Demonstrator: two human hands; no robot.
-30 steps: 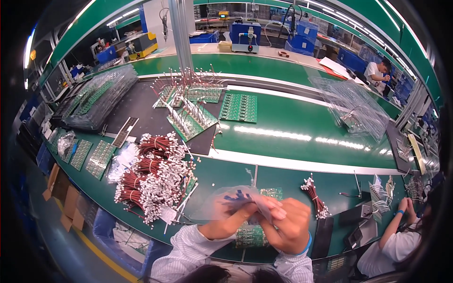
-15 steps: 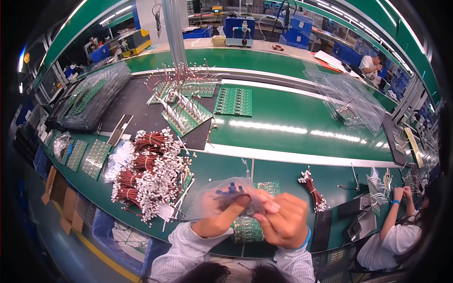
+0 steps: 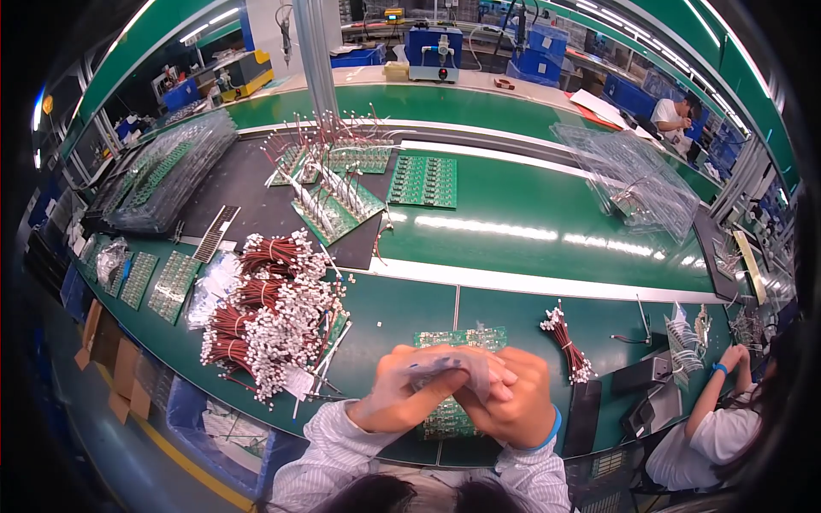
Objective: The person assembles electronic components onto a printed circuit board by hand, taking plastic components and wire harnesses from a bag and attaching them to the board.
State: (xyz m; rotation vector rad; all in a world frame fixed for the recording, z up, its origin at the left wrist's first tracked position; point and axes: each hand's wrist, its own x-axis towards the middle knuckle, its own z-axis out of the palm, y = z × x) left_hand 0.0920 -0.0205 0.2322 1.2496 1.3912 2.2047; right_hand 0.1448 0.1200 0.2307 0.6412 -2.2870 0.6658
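Note:
A thin see-through plastic bag (image 3: 434, 366) with small dark-blue marks or pieces showing through is bunched between my two hands. My left hand (image 3: 400, 403) is closed on it, the thumb pressed inward. Against the bag's right end, my right hand (image 3: 516, 400) has its fingers curled and pinched on the film. Just past and below my hands lies a green circuit board (image 3: 460, 337), its middle hidden by them. The bag's contents are too blurred to name.
Left of my hands is a heap of red-and-black wire bundles with white connectors (image 3: 272, 321). Another wire bundle (image 3: 564, 344) lies to the right. Wired circuit boards (image 3: 342, 208) stand on the dark mat. A co-worker's hand (image 3: 731, 359) is at the far right.
The bag's wide, spread part has been gathered in and folded down between my hands. My left hand has turned, and more of the circuit board's far edge shows.

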